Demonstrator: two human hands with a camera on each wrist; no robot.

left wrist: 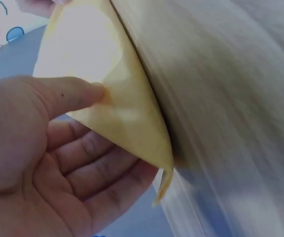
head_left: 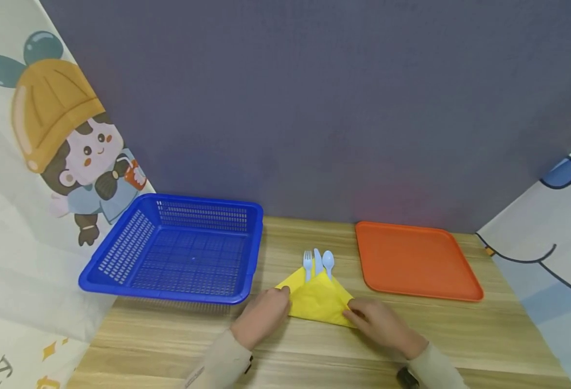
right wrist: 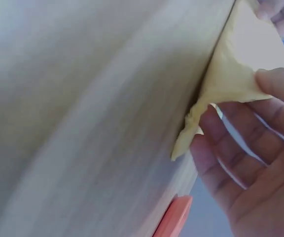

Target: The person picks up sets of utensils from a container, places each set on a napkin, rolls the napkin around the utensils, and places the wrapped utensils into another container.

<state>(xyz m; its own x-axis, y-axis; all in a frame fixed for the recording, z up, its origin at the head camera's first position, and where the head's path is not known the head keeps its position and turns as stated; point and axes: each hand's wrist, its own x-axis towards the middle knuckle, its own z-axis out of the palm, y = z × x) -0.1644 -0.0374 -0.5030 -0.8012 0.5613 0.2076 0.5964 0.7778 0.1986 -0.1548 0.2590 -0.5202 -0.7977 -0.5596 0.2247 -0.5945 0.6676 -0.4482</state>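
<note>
A yellow napkin (head_left: 316, 302) lies folded on the table in front of me. Out of its top edge stick the heads of a light blue fork (head_left: 307, 260), a knife (head_left: 318, 261) and a spoon (head_left: 328, 260); their handles are hidden in the folds. My left hand (head_left: 264, 314) pinches the napkin's left side, its thumb on top and its fingers underneath in the left wrist view. On the right side, my right hand (head_left: 380, 323) pinches the cloth the same way, with a loose corner (right wrist: 184, 138) hanging past the fingers in the right wrist view.
To the left stands a blue perforated basket (head_left: 168, 294). An orange tray (head_left: 418, 262) lies flat at the right. Behind the wooden table (head_left: 309, 356) rises a dark grey panel (head_left: 314, 108), with printed curtains (head_left: 3, 259) at both sides.
</note>
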